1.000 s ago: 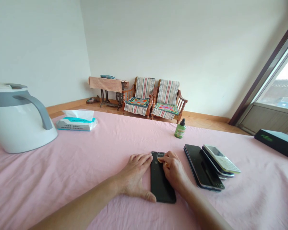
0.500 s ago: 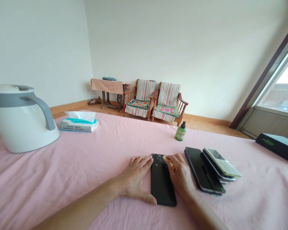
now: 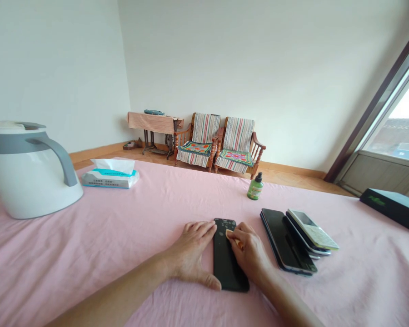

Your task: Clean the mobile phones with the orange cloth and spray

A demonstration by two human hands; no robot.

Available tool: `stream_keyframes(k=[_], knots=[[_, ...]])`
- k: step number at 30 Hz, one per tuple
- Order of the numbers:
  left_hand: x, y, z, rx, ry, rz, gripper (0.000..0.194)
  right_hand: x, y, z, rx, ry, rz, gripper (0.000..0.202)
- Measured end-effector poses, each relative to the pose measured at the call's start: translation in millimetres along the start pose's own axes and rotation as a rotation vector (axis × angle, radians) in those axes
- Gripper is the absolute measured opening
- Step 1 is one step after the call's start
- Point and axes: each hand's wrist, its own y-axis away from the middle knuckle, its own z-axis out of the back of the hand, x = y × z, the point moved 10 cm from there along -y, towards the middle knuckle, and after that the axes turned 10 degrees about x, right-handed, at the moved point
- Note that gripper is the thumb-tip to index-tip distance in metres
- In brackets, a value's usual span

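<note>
A black phone [image 3: 226,265] lies flat on the pink cloth [image 3: 150,209], with whitish spots near its far end. My left hand [image 3: 192,254] rests along the phone's left side, fingers spread, the fingertips at its upper left edge and the thumb at its lower left. Closed around a small yellowish cloth [image 3: 237,243], my right hand [image 3: 250,250] presses it on the upper right part of the phone's screen.
Right of my hands are stacked phones [image 3: 288,240], a white one [image 3: 311,229] on the right-hand pile. Behind stands a green spray bottle [image 3: 255,187]. A tissue pack [image 3: 111,178] and a white-grey jug [image 3: 30,172] are left; a black box [image 3: 391,211] lies far right.
My right hand has moved slightly left and toward me over the phone with the yellowish cloth. My left hand holds its place beside the phone.
</note>
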Motion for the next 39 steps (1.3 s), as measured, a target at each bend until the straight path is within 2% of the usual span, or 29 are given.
stream_keyframes(k=[3, 8, 13, 18, 21, 25, 31, 39], knots=[[-1.7, 0.3, 2.0, 0.006, 0.004, 0.008, 0.116, 5.1, 3.8, -0.1, -0.002, -0.049, -0.015, 0.02], [-2.1, 0.4, 2.0, 0.021, 0.004, 0.013, 0.118, -0.1, 2.5, 3.5, -0.031, -0.086, -0.047, 0.025], [0.1, 1.0, 0.5, -0.003, 0.004, -0.011, 0.117, 1.8, 5.6, 6.8, 0.001, -0.132, -0.032, 0.02], [0.2, 1.2, -0.8, -0.029, -0.011, -0.035, 0.116, -25.1, -4.9, 19.6, -0.094, -0.148, -0.112, 0.018], [-0.6, 0.7, -0.9, -0.032, -0.021, -0.045, 0.115, -39.2, -19.8, 15.5, -0.078, -0.141, -0.123, 0.017], [0.2, 0.1, -0.7, -0.035, -0.017, -0.043, 0.117, -43.7, -37.9, 5.2, -0.051, -0.141, -0.091, 0.018], [1.9, -0.1, -0.1, -0.045, -0.018, -0.013, 0.12, -33.6, -45.4, -5.2, -0.036, -0.132, 0.004, 0.019], [2.9, 0.7, -1.3, -0.021, -0.004, 0.004, 0.117, 0.7, -15.5, -9.7, 0.046, -0.154, 0.137, 0.021]])
